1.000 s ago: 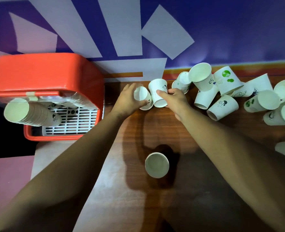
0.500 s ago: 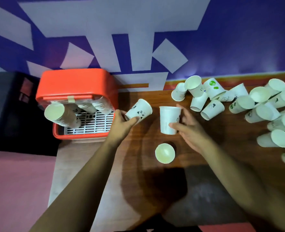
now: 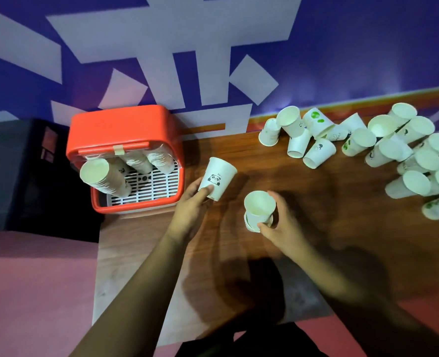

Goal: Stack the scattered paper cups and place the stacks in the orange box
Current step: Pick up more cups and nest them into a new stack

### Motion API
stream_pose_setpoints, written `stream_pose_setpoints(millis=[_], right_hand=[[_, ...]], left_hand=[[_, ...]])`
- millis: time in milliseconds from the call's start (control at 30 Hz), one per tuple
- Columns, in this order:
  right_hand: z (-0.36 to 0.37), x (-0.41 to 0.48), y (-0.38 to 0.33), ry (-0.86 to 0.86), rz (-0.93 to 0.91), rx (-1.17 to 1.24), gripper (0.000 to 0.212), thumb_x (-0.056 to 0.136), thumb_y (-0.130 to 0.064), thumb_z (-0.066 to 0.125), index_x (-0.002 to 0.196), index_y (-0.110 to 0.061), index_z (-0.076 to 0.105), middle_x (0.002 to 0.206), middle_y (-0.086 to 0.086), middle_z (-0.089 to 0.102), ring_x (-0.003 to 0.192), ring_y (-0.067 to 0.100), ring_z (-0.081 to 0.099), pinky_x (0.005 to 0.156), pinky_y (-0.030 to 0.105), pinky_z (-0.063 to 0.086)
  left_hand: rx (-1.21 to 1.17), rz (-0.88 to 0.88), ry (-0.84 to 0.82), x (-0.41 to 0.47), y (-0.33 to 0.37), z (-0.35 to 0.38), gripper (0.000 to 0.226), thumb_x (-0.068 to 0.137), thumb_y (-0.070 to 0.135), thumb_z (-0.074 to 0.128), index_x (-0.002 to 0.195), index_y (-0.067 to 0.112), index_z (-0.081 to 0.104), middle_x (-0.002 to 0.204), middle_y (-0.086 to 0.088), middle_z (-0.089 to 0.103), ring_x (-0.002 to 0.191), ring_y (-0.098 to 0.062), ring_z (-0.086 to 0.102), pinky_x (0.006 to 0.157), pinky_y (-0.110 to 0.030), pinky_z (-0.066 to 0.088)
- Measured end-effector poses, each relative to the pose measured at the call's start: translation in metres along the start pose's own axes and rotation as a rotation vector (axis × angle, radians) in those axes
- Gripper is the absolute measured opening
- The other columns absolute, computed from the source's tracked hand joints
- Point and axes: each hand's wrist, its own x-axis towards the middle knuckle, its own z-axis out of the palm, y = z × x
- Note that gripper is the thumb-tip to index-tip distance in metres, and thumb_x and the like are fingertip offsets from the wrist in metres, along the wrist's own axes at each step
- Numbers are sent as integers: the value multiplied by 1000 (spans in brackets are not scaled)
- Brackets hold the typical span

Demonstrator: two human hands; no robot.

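Observation:
My left hand [image 3: 191, 207] holds a white paper cup with a panda print [image 3: 217, 178], tilted, just right of the orange box [image 3: 120, 124]. My right hand [image 3: 281, 225] grips a plain cup [image 3: 259, 205] that sits nested in the upright cup [image 3: 252, 226] standing on the wooden table [image 3: 342, 228]. Inside the orange box lie several cup stacks [image 3: 105, 177] on a white grid. Many loose cups [image 3: 368, 145] lie scattered at the table's back right.
A purple wall with pale shapes [image 3: 213, 47] rises behind the table. The table's left edge runs just below the box, with pink floor [image 3: 33, 292] beyond. A dark object [image 3: 12, 163] stands left of the box.
My right hand brought its cup down into the upright cup on the table. My left hand shifted slightly right with the panda cup. The camera view pulled back a little.

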Motion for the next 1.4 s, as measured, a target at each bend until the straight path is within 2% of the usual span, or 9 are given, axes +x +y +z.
stream_pose_setpoints(millis=[133, 267, 367, 533, 700, 833, 1067, 1233, 1400], right_hand=[[-7, -11, 1, -37, 44, -154, 91, 72, -17, 82, 149, -17, 34, 153, 1, 35, 142, 19, 30, 101, 2, 11], [-23, -8, -21, -66, 169, 268, 80, 76, -39, 80, 145, -31, 38, 149, -5, 44, 133, 7, 45, 112, 30, 35], [-32, 3, -38, -27, 186, 492, 72, 72, -62, 74, 135, -39, 49, 134, -10, 58, 120, 7, 58, 102, 39, 49], [-37, 13, -37, 16, 147, 461, 67, 74, -48, 77, 134, -36, 51, 130, -13, 61, 120, 2, 57, 97, 29, 49], [-28, -2, -20, -17, 116, 360, 61, 79, -16, 79, 129, -37, 49, 126, -20, 58, 117, -9, 53, 88, 8, 45], [-19, -9, -8, -25, 83, 228, 62, 78, -16, 80, 120, -49, 48, 126, -23, 56, 121, -4, 52, 93, 11, 43], [-7, -10, 23, -109, 100, 6, 70, 80, -16, 78, 142, -14, 46, 135, -7, 50, 124, 6, 46, 85, -5, 30], [-9, -7, 42, -195, 37, -161, 64, 82, -28, 76, 139, -13, 51, 147, 2, 49, 136, 16, 43, 107, 14, 23], [-50, 2, 63, -218, 75, -76, 56, 85, -35, 72, 135, -19, 55, 140, -1, 55, 128, 14, 51, 106, 37, 44]], left_hand=[[73, -1, -47, -12, -1, 1, 35, 95, 7, 60, 130, 4, 58, 126, -17, 64, 110, -26, 65, 91, -35, 52], [241, 29, -215, -17, -3, 9, 56, 79, 22, 76, 132, 17, 60, 131, -9, 65, 123, -24, 61, 105, -38, 49], [378, 53, -396, -21, -5, 26, 62, 83, 13, 75, 140, 15, 52, 135, -9, 63, 126, -23, 58, 108, -39, 47], [565, 118, -469, -22, -3, 42, 57, 86, 18, 76, 139, 18, 54, 136, -2, 62, 128, -16, 56, 112, -41, 43], [658, 190, -449, -20, 3, 50, 56, 92, 20, 70, 145, 18, 51, 132, 6, 61, 117, -3, 57, 97, -15, 46], [842, 281, -505, -14, -4, 48, 60, 89, 15, 74, 144, 14, 52, 133, 0, 56, 119, -2, 54, 96, -10, 44], [1192, 242, -433, -4, -40, 34, 66, 84, 26, 78, 144, 19, 52, 138, 0, 56, 131, -18, 46, 114, -37, 37], [1246, 161, -335, -8, -58, 33, 65, 86, 27, 77, 145, 19, 51, 136, -1, 50, 134, -22, 43, 116, -42, 34], [1193, 182, -108, -12, -56, 53, 63, 84, 57, 64, 135, 22, 58, 127, 2, 50, 128, -15, 45, 111, -41, 42]])
